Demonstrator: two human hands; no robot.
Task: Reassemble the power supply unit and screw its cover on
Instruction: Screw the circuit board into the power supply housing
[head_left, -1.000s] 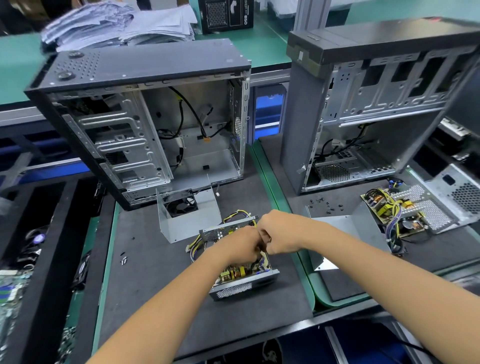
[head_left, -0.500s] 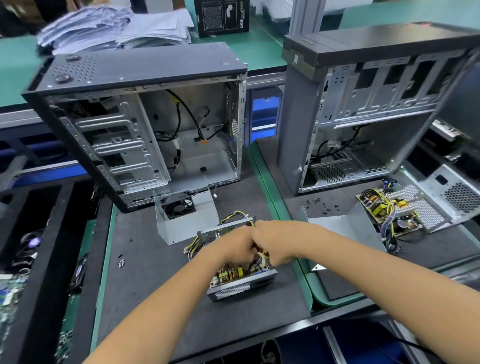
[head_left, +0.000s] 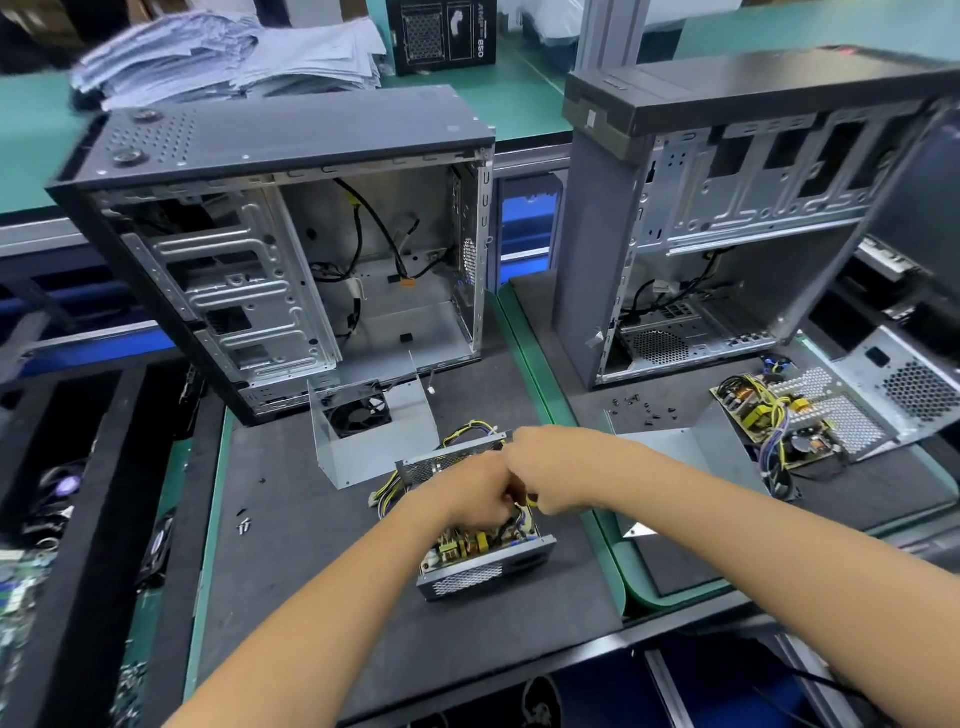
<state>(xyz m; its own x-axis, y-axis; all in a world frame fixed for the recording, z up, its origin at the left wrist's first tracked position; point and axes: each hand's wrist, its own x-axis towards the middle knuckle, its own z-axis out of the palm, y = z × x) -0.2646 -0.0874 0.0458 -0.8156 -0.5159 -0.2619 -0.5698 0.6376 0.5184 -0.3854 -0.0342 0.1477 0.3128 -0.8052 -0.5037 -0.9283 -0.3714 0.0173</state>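
Observation:
The open power supply unit (head_left: 485, 574) lies on the grey mat, its circuit board and coloured wires (head_left: 387, 493) exposed. My left hand (head_left: 475, 493) reaches into the unit from the left with its fingers curled down among the wires. My right hand (head_left: 548, 467) meets it from the right and pinches yellow wires just above the board. Both hands hide the middle of the unit. The bent metal cover with its black fan (head_left: 358, 410) stands behind the unit, apart from it. A few loose screws (head_left: 244, 525) lie on the mat to the left.
Two open computer cases (head_left: 291, 249) (head_left: 727, 223) stand behind the mats. A second dismantled supply (head_left: 789, 421), its metal cover (head_left: 680, 447) and several black screws (head_left: 644, 405) lie on the right mat. Dark bins of parts (head_left: 62, 493) sit at the left.
Both hands have dropped a little, from the unit's back wall into its wire bundle, and stay pressed together. The unit and the cover have not moved.

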